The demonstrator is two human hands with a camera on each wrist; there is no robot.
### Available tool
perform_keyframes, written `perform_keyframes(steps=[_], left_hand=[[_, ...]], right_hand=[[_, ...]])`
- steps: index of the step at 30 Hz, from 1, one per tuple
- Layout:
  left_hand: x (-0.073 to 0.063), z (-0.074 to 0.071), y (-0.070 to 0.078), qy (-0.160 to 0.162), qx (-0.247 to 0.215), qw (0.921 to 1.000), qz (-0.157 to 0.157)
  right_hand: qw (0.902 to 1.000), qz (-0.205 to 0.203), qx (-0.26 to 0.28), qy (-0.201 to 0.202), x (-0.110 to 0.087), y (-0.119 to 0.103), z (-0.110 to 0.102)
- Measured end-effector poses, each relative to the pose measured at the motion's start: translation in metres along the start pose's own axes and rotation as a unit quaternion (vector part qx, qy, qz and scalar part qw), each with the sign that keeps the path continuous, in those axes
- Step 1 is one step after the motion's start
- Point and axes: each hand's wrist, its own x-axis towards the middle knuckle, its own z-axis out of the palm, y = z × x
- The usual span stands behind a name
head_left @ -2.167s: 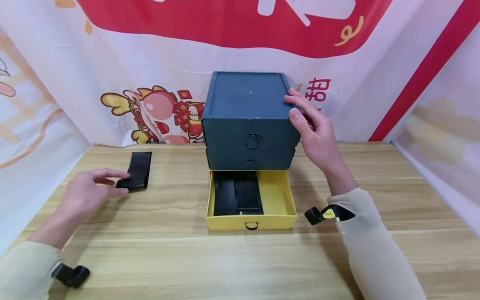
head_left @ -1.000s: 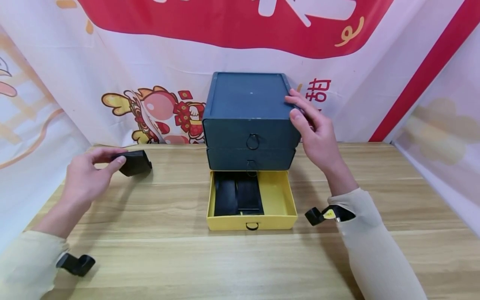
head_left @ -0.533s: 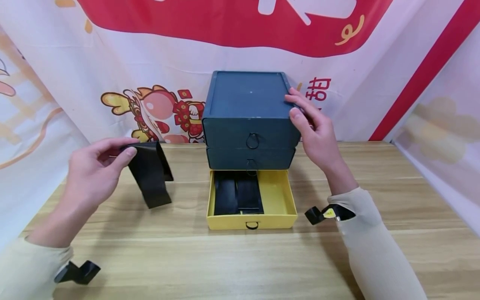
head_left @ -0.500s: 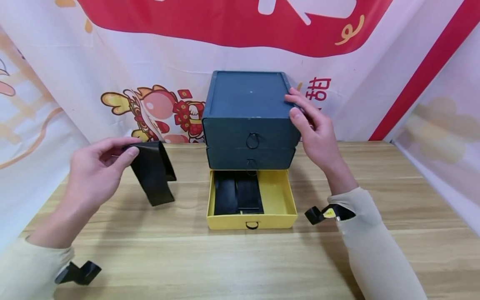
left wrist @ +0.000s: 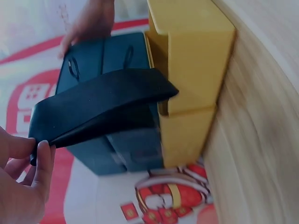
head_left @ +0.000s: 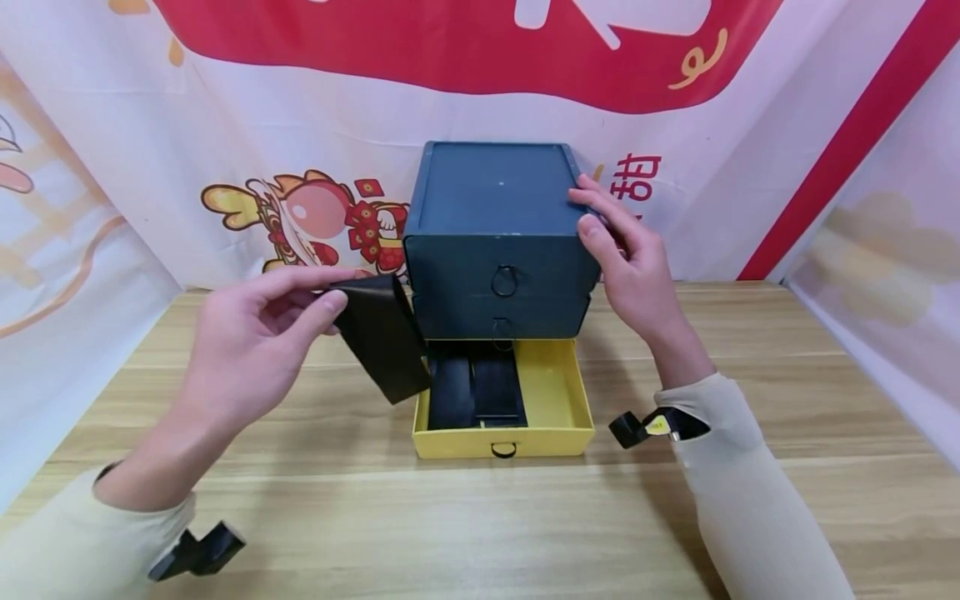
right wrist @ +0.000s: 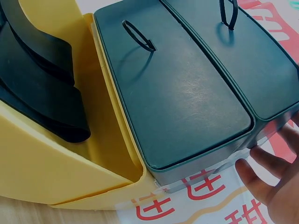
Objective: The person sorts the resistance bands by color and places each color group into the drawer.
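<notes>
In the head view my left hand (head_left: 251, 346) pinches one end of a folded black leather-like piece (head_left: 384, 337) between thumb and fingers. Its lower end hangs down at the left wall of the pulled-out yellow drawer (head_left: 558, 387). Two similar black folded pieces (head_left: 452, 390) lie side by side in the drawer's left part. My right hand (head_left: 637, 271) rests with relaxed fingers on the right top edge of the dark blue drawer box (head_left: 495, 192). The left wrist view shows the black piece (left wrist: 98, 100) doubled over, with its fold gripped in the fingertips.
Two closed blue drawers with black ring pulls (head_left: 505, 282) sit above the yellow one. Behind the box hangs a red and white printed cloth (head_left: 360, 125). Everything stands on a wood-grain table (head_left: 480, 525).
The left hand has taken the black piece up from the table at the left and carried it rightward to the yellow drawer. The right hand stays on the box.
</notes>
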Motion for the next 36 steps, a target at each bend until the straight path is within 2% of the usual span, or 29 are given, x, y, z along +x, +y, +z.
perform_keyframes(steps=[7, 13, 19, 23, 29, 33, 36], left_hand=[[-0.006, 0.023, 0.024, -0.031, -0.014, 0.9990, 0.030], [-0.008, 0.049, 0.033, -0.057, -0.022, 0.9969, 0.048], [-0.009, 0.080, 0.038, -0.063, -0.019, 0.9952, 0.073], [-0.010, 0.100, 0.041, -0.063, -0.019, 0.9952, 0.072], [-0.010, 0.126, 0.043, -0.081, -0.034, 0.9944, 0.058], [-0.011, 0.138, 0.046, -0.100, -0.055, 0.9926, 0.042], [-0.012, 0.140, 0.049, -0.120, -0.077, 0.9896, 0.021]], right_hand=[[1.0000, 0.001, 0.000, 0.000, 0.000, 0.000, 0.000], [1.0000, 0.001, -0.004, 0.000, 0.000, 0.000, 0.001], [1.0000, 0.007, -0.005, 0.002, 0.000, 0.000, 0.000], [1.0000, 0.008, -0.004, 0.004, 0.001, -0.001, 0.000], [0.9999, 0.002, -0.008, 0.006, 0.001, 0.000, 0.000], [0.9999, -0.001, -0.012, 0.006, 0.001, 0.000, 0.000], [0.9999, -0.003, -0.014, 0.006, 0.001, 0.001, 0.000]])
